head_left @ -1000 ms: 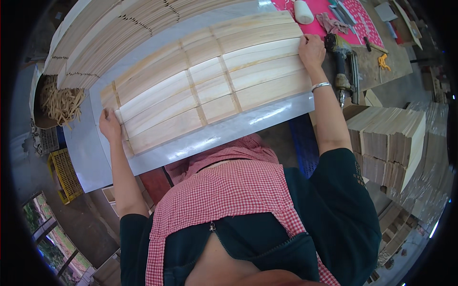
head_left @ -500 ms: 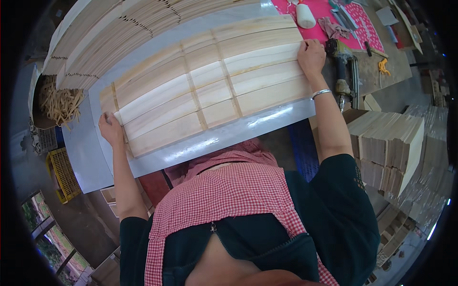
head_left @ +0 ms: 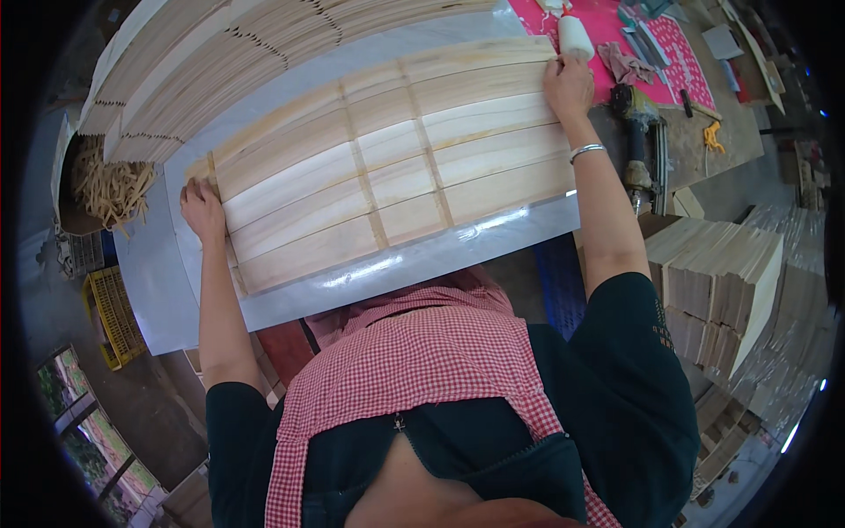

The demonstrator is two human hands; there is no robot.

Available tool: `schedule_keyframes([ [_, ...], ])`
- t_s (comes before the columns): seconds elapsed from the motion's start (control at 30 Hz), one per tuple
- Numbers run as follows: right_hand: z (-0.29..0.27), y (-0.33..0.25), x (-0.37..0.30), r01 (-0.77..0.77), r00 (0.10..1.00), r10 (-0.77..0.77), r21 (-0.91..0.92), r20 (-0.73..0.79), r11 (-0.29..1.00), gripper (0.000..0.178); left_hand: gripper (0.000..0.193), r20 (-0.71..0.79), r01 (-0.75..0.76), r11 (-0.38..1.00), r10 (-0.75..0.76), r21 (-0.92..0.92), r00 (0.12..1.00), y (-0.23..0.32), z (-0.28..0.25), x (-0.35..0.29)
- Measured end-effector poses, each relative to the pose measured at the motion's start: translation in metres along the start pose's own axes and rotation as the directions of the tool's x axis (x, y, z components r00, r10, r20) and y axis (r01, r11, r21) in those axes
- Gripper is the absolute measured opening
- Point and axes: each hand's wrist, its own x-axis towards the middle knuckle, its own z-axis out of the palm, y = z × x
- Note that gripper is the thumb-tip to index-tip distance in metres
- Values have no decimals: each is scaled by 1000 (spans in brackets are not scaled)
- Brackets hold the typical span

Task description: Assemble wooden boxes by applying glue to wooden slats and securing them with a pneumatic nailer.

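Note:
In front of me lies a panel of pale wooden slats (head_left: 308, 189) set edge to edge on the grey tabletop. Narrow brownish strips run across the slats at several places. My left hand (head_left: 203, 209) grips the panel's left end near the far corner, fingers curled over the edge. At the opposite end, my right hand (head_left: 570, 86) holds the slat ends close to the far right corner, its fingers bent together. A bracelet circles the right wrist. The undersides of the slats are hidden.
Tall stacks of slats (head_left: 202, 70) stand behind the panel. A bin of wood strips (head_left: 110, 185) is at left, above a yellow crate (head_left: 119, 317). To the right lie a power tool (head_left: 635, 132), a white spool (head_left: 576, 38) and stacked wood pieces (head_left: 717, 273).
Both hands have slid farther away along the ends of the panel, toward its far corners. The panel stays in nearly the same place.

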Motion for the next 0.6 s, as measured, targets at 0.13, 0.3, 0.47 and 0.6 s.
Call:
schedule_keyframes([
  [0.13, 4, 0, 4, 38, 999, -37, 77, -20, 996, 28, 45, -73, -19, 1000, 19, 2, 997, -12, 3, 3],
  [0.3, -1, -8, 1, 3, 1000, -3, 53, 7, 999, 28, 43, -107, -1, 991, 15, 131, 994, 9, 2, -2],
  [0.47, -5, -10, 2, 21, 1000, -21, -27, -6, 999, 30, 45, -43, 80, 991, -76, 110, 996, 24, -7, -6],
  [0.6, -7, -40, -9, 82, 975, -143, -325, -169, 942, 27, 53, -182, 27, 909, 54, 417, 982, 44, -21, -28],
])
